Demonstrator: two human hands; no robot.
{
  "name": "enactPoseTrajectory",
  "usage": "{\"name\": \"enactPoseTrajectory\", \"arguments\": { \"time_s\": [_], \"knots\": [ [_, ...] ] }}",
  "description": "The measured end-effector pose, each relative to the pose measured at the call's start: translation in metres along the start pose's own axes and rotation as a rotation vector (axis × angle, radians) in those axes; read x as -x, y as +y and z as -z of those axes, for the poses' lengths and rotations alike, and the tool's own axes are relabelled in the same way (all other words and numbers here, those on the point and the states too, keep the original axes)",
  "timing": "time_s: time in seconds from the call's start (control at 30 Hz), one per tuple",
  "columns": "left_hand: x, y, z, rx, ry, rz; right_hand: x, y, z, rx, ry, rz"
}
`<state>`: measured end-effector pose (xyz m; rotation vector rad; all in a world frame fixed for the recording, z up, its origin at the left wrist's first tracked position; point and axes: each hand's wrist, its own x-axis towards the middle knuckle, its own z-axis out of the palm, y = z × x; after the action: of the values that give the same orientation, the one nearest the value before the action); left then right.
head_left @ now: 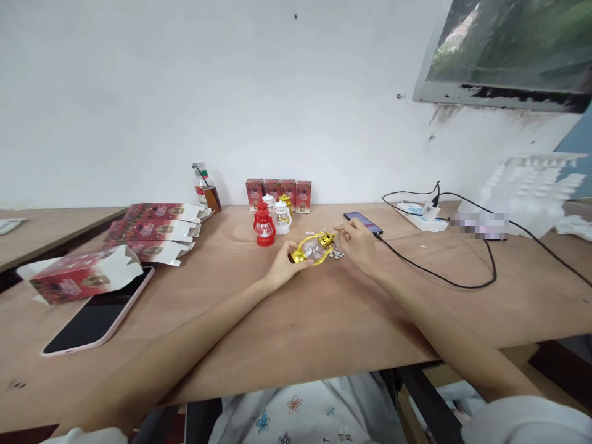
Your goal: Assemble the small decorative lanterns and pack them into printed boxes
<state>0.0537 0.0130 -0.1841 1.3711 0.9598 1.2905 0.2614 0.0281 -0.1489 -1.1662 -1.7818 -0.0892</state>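
Observation:
My left hand [283,266] is wrapped around the base of a small gold toy lantern [313,250], which lies tilted on its side with its top pointing right. The lantern's clear middle shows between gold side arms. My right hand [358,245] is just past the lantern's top, thumb and fingertips pinched together; whatever is between them is too small to make out. Several small silvery pieces [337,251] lie on the table under and beside the lantern's top. Behind my left hand stand a red lantern [264,227], a white lantern [282,217] and others partly hidden.
Several red printed boxes [303,196] stand by the wall. Unfolded boxes [157,229] and an opened box [87,274] lie left, the latter on a phone [104,314]. Right are a cabled phone [363,222], a power strip [423,216] and white foam trays [522,191].

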Motion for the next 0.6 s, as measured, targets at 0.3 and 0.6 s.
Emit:
{"name": "enactPoseTrajectory", "arguments": {
  "time_s": [0.3, 0.6],
  "knots": [
    [0.003, 0.0, 0.001, -0.207, -0.263, -0.135, 0.026, -0.039, -0.005, 0.145, 0.109, 0.954],
    [0.009, 0.006, -0.002, -0.011, -0.281, -0.096, 0.031, -0.035, -0.006, 0.006, 0.361, 0.466]
  ]
}}
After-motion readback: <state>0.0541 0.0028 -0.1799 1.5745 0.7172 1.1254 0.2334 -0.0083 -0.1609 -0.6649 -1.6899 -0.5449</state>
